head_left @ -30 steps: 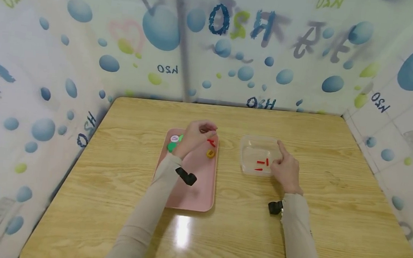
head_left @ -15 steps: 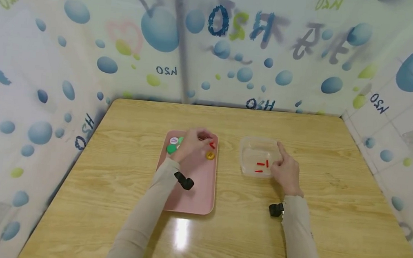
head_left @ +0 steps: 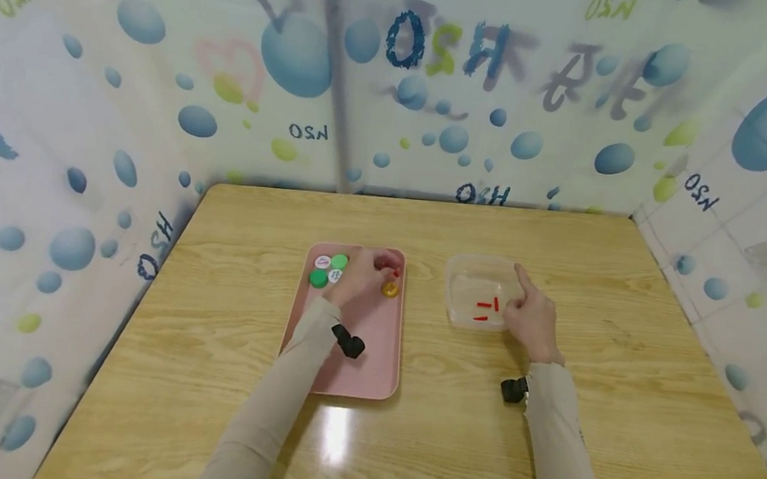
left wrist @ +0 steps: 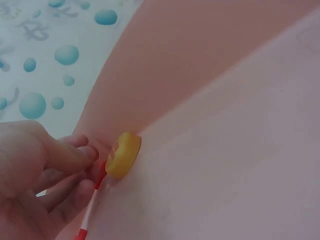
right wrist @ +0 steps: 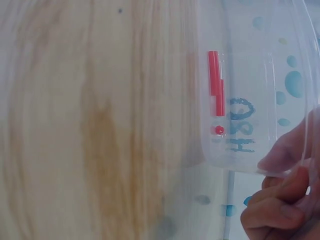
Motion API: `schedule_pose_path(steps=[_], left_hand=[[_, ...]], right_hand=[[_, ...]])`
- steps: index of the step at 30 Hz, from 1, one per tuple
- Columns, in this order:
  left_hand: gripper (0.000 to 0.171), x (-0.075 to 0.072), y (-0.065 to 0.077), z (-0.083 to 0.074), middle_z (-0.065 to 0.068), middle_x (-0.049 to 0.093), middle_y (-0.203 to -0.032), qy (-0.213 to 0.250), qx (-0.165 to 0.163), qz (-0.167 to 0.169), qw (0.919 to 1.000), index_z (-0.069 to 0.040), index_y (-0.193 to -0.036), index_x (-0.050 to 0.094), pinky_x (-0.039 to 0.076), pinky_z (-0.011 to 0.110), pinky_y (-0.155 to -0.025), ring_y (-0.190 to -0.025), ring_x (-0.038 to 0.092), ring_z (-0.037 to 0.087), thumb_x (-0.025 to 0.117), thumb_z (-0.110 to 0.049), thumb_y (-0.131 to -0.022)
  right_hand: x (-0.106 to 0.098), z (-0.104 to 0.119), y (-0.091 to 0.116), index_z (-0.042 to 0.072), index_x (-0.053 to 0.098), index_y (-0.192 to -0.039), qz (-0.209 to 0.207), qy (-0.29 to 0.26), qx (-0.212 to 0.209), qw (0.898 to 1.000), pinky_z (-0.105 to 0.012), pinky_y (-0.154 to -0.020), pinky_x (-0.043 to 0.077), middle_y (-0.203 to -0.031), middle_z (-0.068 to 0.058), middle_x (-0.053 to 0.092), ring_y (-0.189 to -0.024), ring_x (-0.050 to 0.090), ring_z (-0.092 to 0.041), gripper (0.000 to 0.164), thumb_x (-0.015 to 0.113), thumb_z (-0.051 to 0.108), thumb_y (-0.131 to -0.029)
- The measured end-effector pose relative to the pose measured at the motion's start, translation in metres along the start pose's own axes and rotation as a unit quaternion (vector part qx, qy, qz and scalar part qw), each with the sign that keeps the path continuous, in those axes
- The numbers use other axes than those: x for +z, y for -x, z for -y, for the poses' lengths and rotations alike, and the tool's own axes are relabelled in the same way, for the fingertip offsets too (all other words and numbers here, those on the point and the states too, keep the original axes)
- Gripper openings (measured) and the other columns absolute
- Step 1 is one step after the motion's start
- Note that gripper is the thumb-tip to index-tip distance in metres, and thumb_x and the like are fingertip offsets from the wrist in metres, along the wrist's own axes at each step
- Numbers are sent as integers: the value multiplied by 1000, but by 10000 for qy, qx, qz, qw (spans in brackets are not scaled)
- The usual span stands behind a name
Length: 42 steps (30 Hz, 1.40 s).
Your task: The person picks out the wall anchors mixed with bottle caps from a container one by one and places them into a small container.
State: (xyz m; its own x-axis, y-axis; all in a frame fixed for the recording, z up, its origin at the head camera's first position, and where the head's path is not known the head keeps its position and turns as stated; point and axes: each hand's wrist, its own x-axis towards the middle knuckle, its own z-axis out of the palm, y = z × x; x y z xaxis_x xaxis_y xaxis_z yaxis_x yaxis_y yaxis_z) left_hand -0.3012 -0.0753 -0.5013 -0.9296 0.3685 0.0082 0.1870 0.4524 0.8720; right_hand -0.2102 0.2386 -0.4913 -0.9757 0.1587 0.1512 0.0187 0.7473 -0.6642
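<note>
In the head view my left hand (head_left: 363,272) reaches into the far right part of a pink tray (head_left: 368,375), its fingers bent. Its fingertips are right at a short red stick (head_left: 396,273); I cannot tell whether they pinch it. The left wrist view shows thumb and fingers bunched beside a red-ended piece (left wrist: 101,175), close to a yellow bottle cap (left wrist: 125,155). My right hand (head_left: 530,317) grips the right side of a clear plastic container (head_left: 452,314), index finger stretched along the rim. Several short red sticks (right wrist: 215,75) lie inside it.
Green and white caps (head_left: 319,278) sit in the far left of the tray, left of my left hand. Both the tray and the container rest on a wooden table (head_left: 421,440). A patterned curtain (head_left: 540,93) stands behind the table's far edge.
My left hand has come down and nearer within the tray, its fingers now over the red sticks there. The right hand and the container stay in place.
</note>
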Motion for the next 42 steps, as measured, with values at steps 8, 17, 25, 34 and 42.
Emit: schedule_pose_path(steps=[8, 17, 25, 34, 42], left_hand=[[29, 3, 1, -1, 5, 73, -110, -732, -108, -110, 9972, -8, -115, 72, 55, 33, -87, -100, 65, 21, 59, 7, -94], [20, -1, 3, -4, 8, 73, -110, -823, -224, -356, 9957, -6, -111, 72, 55, 38, -93, -105, 66, 24, 63, 1, -96], [16, -6, 5, -4, 9, 73, -109, -595, -165, -244, 9978, -5, -109, 73, 55, 37, -92, -104, 67, 24, 62, -2, -98], [14, -16, 15, -16, 8, 73, -109, 39, -234, -149, 9996, -7, -110, 74, 54, 26, -80, -94, 63, 22, 66, -8, -98], [17, -19, 21, -19, 2, 72, -110, 593, -16, -211, 9980, -13, -114, 74, 56, 34, -88, -100, 66, 26, 68, -14, -98]], right_hand=[[0, 0, 2, 6, 40, -155, 12, -11, -9, 10000, -29, -48, 26, -49, 7, 28, -49, 24, -11, 73, 43, -6, -83], [-1, 1, 0, 4, 40, -155, -34, -17, -158, 9999, -29, -48, 24, -47, 7, 27, -48, 23, -11, 73, 43, -6, -82], [-2, 1, 0, 3, 39, -155, 6, -42, -128, 9999, -28, -48, 26, -49, 6, 29, -48, 24, -11, 74, 43, -6, -82], [0, 1, 3, 5, 38, -156, 77, -22, 13, 10000, -29, -50, 28, -50, 6, 29, -49, 25, -11, 74, 45, -6, -83], [-2, 0, 3, 6, 36, -157, 170, -33, 54, 9998, -29, -50, 27, -49, 7, 28, -49, 23, -11, 75, 44, -5, -83]])
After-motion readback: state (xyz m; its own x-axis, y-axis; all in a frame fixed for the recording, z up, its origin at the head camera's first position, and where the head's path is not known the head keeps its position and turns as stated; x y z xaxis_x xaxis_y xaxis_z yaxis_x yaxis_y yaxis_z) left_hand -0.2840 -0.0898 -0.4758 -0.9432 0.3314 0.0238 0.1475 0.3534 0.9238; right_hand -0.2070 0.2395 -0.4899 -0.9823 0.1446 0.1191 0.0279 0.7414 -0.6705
